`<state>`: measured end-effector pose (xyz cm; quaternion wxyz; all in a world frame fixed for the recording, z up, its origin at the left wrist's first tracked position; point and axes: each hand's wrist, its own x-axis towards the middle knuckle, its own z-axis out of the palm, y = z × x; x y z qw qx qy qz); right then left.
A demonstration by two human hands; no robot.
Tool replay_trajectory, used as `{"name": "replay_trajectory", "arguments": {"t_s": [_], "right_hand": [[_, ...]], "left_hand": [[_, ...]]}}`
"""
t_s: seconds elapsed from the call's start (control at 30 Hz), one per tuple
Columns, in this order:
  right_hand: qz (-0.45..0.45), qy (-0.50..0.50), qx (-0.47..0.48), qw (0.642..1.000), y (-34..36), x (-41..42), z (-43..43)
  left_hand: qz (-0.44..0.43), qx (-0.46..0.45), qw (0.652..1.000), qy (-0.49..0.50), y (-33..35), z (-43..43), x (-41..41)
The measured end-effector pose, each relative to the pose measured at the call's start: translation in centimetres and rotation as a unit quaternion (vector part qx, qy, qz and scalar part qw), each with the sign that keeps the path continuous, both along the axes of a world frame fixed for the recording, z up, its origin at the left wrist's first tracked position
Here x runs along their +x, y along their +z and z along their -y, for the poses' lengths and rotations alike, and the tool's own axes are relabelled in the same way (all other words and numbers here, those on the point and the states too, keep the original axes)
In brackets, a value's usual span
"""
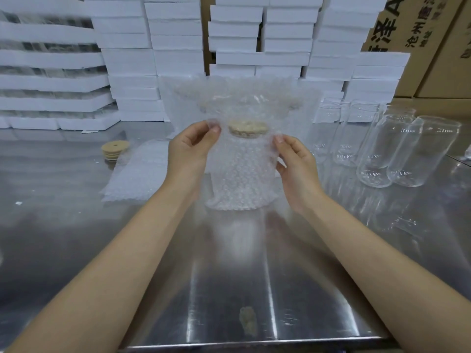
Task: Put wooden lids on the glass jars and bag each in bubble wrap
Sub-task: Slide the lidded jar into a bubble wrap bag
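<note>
While both hands work at the mouth of the bag, the head view gives us the score: one glass jar [239, 186] is capped, its wooden lid [247, 128] showing through the bubble wrap bag [237, 164] that appears to stand mid-way across the steel table [229, 289]. See the left hand [193, 146] pinching the bag's top edge between thumb and fingertips, the right hand [293, 159] pinching the opposite edge, so this one looks all but bagged, only the open top left to settle. Plenty remains, though: bare jars [397, 154] wait lidless on the right, spare lids [112, 150] sit stacked at the far left, and flat bags [137, 169] lie just beside them. Foam boxes [153, 59] tower along the far side.
</note>
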<state>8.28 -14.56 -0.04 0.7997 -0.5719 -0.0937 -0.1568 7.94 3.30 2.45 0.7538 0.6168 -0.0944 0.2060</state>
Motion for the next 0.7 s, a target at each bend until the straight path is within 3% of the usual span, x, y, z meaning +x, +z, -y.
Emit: {"name": "replay_trajectory", "arguments": {"t_s": [0.17,0.4,0.6,0.63,0.7], "right_hand": [[-0.031,0.029,0.070,0.997,0.8,0.3,0.9],[0.003,0.108,-0.046,0.993,-0.7,0.1,0.4],[0.027,-0.018,-0.004,0.999,-0.4,1.2,1.2],[0.029,-0.019,-0.039,0.999,-0.5,1.3,1.5],[0.037,0.006,-0.169,0.985,-1.0,0.9,1.5]], "left_hand": [[-0.032,0.077,0.994,-0.063,-0.4,-0.9,0.4],[-0.014,0.215,0.968,-0.128,-2.2,-0.2,0.6],[-0.021,0.241,0.961,-0.133,-1.2,-1.3,0.6],[-0.022,0.241,0.965,-0.104,-1.2,-1.9,0.9],[-0.030,0.282,0.958,0.046,-1.6,-3.5,1.8]]}}
